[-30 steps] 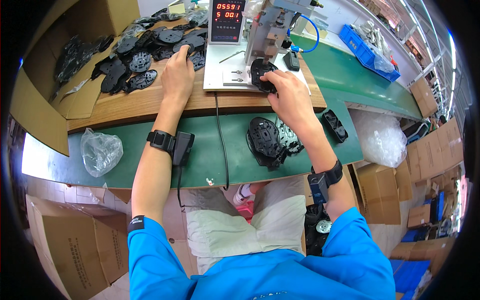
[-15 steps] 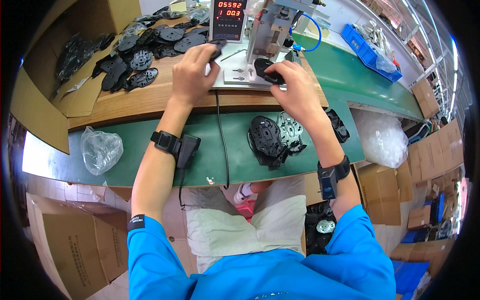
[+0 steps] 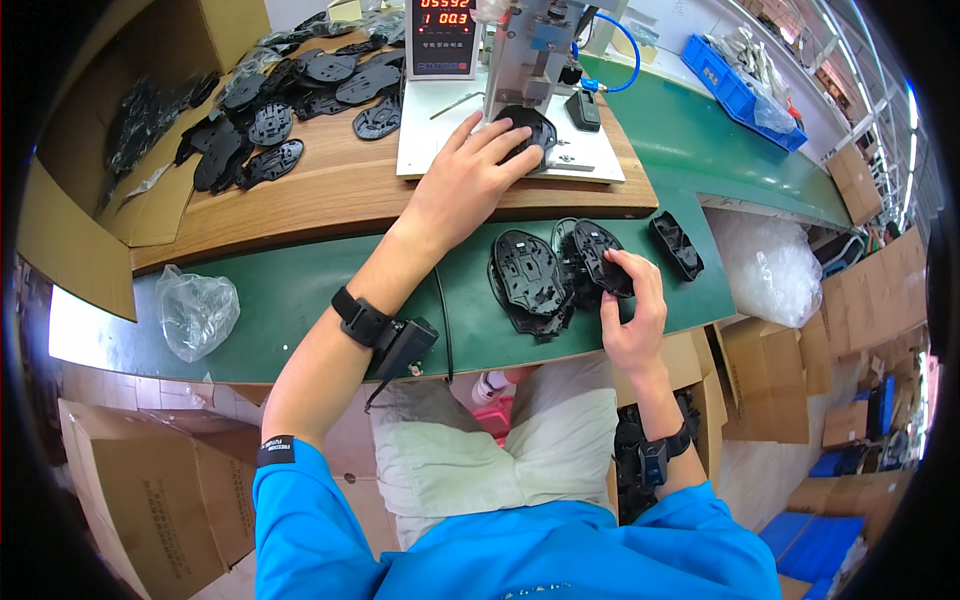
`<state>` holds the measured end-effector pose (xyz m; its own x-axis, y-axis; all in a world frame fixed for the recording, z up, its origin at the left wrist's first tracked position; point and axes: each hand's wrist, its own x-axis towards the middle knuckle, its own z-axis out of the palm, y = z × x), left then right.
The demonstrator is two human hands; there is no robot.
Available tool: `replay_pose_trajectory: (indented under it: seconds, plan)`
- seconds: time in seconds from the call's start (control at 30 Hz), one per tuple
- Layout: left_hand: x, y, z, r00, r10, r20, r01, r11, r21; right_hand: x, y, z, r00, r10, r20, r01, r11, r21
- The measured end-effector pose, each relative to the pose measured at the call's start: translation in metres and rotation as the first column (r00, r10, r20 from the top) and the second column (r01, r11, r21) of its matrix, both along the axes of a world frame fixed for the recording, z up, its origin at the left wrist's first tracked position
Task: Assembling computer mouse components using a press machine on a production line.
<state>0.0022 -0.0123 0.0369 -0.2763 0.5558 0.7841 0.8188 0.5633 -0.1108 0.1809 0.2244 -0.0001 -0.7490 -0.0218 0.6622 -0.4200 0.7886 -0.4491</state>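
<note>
Pressing down on a black plastic mouse shell [image 3: 527, 127] with the left hand [image 3: 467, 178], fingers spread flat over its near edge, palm down, not curled around it. That shell sits on the white base plate [image 3: 590, 160] of a small bench press machine [image 3: 535, 50], right under the metal head, up on the wooden bench top [image 3: 330, 195].

Lower down, the right hand [image 3: 630, 315] has thumb and fingers closed on another black shell piece [image 3: 602, 258], pinching it at its near end and holding it tilted up off the green conveyor belt [image 3: 290, 290]. Just left of it, touching or overlapping, there's a small stack of more black shells [image 3: 528, 280] lying on the belt. A narrower black part [image 3: 677, 245] lies on its own a bit to the right, near the belt's edge.

Behind the press plate stands a counter box with red digits [image 3: 443, 35], and a blue air hose [image 3: 612, 50] loops off the machine's right side. Far left of the bench is a big scattered pile of black shell parts [image 3: 270, 110], some spilling out of an open cardboard box [image 3: 70, 220]. A crumpled clear plastic bag [image 3: 195, 312] sits on the belt at the left, and a bigger clear bag [image 3: 770, 270] hangs off the right end. Blue bin [image 3: 735, 80] further back on the right. Both wrists have black bands; the left one [image 3: 362, 318] has a little black unit attached.
</note>
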Motion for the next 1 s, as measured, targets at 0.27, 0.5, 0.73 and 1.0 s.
replay_pose_trajectory:
  seconds: [0.27, 0.5, 0.73, 1.0]
  plan:
    - [0.014, 0.018, 0.005, 0.991, 0.088, 0.106, -0.084, 0.996, -0.043, 0.005, -0.007, 0.014, 0.988, 0.064, 0.138, -0.089, 0.978, 0.189]
    - [0.011, 0.024, 0.007, 0.978, 0.081, 0.193, -0.089, 0.996, 0.031, 0.003, -0.004, 0.015, 0.987, 0.091, 0.134, -0.112, 0.980, 0.164]
    - [0.012, 0.016, 0.004, 0.990, 0.070, 0.121, -0.069, 0.997, -0.017, 0.002, -0.003, 0.014, 0.984, 0.113, 0.139, -0.132, 0.981, 0.140]
    - [0.014, 0.019, -0.001, 0.975, 0.036, 0.220, -0.052, 0.996, 0.068, -0.042, -0.014, 0.065, 0.993, 0.106, -0.046, -0.096, 0.979, 0.178]
